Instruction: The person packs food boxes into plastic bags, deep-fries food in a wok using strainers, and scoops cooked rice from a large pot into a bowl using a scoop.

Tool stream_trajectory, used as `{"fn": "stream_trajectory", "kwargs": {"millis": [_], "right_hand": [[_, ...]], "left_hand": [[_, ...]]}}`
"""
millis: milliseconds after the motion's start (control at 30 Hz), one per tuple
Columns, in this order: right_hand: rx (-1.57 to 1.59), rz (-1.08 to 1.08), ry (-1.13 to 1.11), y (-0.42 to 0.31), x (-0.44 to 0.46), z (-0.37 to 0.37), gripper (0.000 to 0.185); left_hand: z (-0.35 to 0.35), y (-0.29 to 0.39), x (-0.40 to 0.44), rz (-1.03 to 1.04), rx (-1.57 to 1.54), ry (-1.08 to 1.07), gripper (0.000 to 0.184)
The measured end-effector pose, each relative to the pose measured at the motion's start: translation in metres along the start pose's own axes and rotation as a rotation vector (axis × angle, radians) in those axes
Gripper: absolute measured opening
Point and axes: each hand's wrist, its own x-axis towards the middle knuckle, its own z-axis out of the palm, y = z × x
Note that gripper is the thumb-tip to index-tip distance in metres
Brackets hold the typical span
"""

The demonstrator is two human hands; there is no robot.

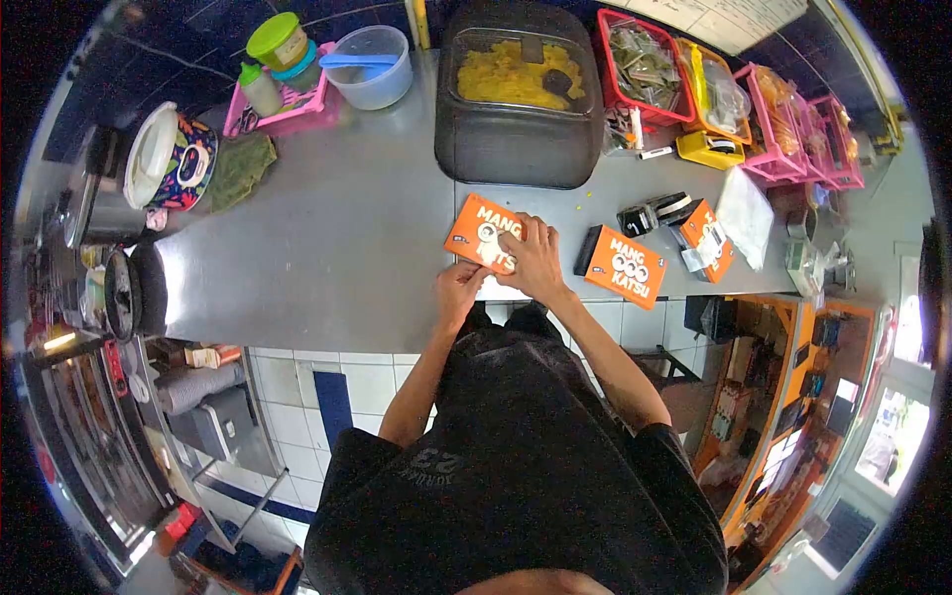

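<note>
An orange "Mang Katsu" box (pixel 464 236) lies near the front edge of the steel counter. My right hand (pixel 536 262) rests over its right side, fingers bent on the lid and covering part of the lettering. At the box's front edge, my left hand (pixel 460 294) has its fingers pinched together against the cardboard; whatever sits between them is hidden. To the right lies a second orange box (pixel 623 266) with black sides. Beyond it, another orange box (pixel 706 243) has something white across it. Black tape rolls (pixel 654 211) stand behind these boxes.
A large dark food container (pixel 518 149) with yellow food under its lid stands behind the hands. Red basket (pixel 647 64), pink baskets (pixel 778 124) and a yellow tray (pixel 710 151) line the back right. A clear tub (pixel 381 91) and patterned pot (pixel 188 159) stand at left.
</note>
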Motion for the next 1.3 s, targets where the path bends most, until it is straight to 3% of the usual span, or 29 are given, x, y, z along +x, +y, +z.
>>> {"fn": "stream_trajectory", "kwargs": {"millis": [167,233,367,433,533,600,633,667,700,800,867,933,967,1000,1033,1067,1100,1133,1167,1200,1267,1300], "right_hand": [[0.004,-0.023,-0.005,0.002,-0.001,-0.002,0.048],[-0.015,-0.019,-0.006,0.003,-0.002,-0.002,0.049],[-0.026,-0.011,-0.002,0.005,-0.003,-0.002,0.05],[-0.035,-0.004,0.009,0.01,-0.005,0.002,0.051],[-0.003,-0.063,0.002,0.026,-0.014,0.022,0.067],[-0.021,-0.057,-0.021,0.032,-0.016,0.022,0.076],[-0.023,-0.036,-0.037,0.028,-0.018,0.018,0.078],[-0.115,-0.036,-0.024,0.028,-0.021,0.02,0.075],[-0.199,-0.05,-0.015,0.028,-0.025,0.021,0.071],[-0.003,-0.011,0.038,0.038,-0.032,-0.008,0.056],[0.356,-0.069,0.199,0.045,-0.053,-0.091,0.043],[0.468,0.103,0.19,0.09,-0.074,-0.17,0.028],[0.375,0.091,0.467,0.13,-0.089,-0.195,0.016],[0.439,0.221,0.509,0.178,-0.096,-0.222,0.011],[0.515,0.363,0.678,0.23,-0.107,-0.235,0.015],[0.258,0.58,0.651,0.275,-0.122,-0.271,0.018],[0.287,0.728,0.732,0.348,-0.135,-0.266,0.021],[-0.051,0.809,0.761,0.424,-0.15,-0.253,0.024],[-0.249,0.834,0.737,0.498,-0.169,-0.24,0.023],[-0.222,0.824,0.68,0.545,-0.188,-0.236,0.019],[-0.179,0.794,0.609,0.591,-0.196,-0.246,0.015],[-0.081,0.71,0.434,0.596,-0.198,-0.253,0.011]], "left_hand": [[-0.01,-0.027,0.018,0.143,0.242,-0.145,0.03],[-0.012,-0.022,0.02,0.318,0.296,-0.156,0.02],[-0.012,-0.012,0.02,0.317,0.352,-0.179,0.027],[-0.015,-0.01,0.023,0.491,0.607,-0.208,0.025],[-0.012,0.009,0.017,0.194,0.503,-0.17,0.027],[-0.008,0.027,0.016,0.128,0.538,-0.196,0.025],[-0.01,0.016,0.019,0.259,0.59,-0.233,0.025],[-0.01,0.006,0.022,0.391,0.639,-0.257,0.025],[-0.008,0.011,0.022,0.359,0.662,-0.274,0.027],[-0.014,0.018,0.024,0.36,1.016,-0.287,0.035],[-0.018,0.033,0.011,0.174,1.047,-0.391,0.042],[-0.023,0.021,-0.009,0.105,0.876,-0.404,0.044],[-0.033,-0.001,-0.023,0.121,0.828,-0.432,0.041],[-0.034,-0.016,-0.03,0.132,0.785,-0.458,0.039],[-0.016,0.004,-0.043,-0.028,0.742,-0.43,0.033],[0.008,0.029,-0.065,-0.187,0.695,-0.398,0.028],[0.029,0.041,-0.076,-0.184,0.709,-0.386,0.028],[0.05,0.052,-0.087,-0.215,0.63,-0.398,0.024],[0.068,0.066,-0.096,-0.246,0.553,-0.406,0.021],[0.091,0.081,-0.103,-0.261,0.56,-0.398,0.022],[0.145,0.13,-0.112,-0.245,0.534,-0.402,0.021],[0.164,0.132,-0.113,-0.21,0.525,-0.403,0.021]]}}
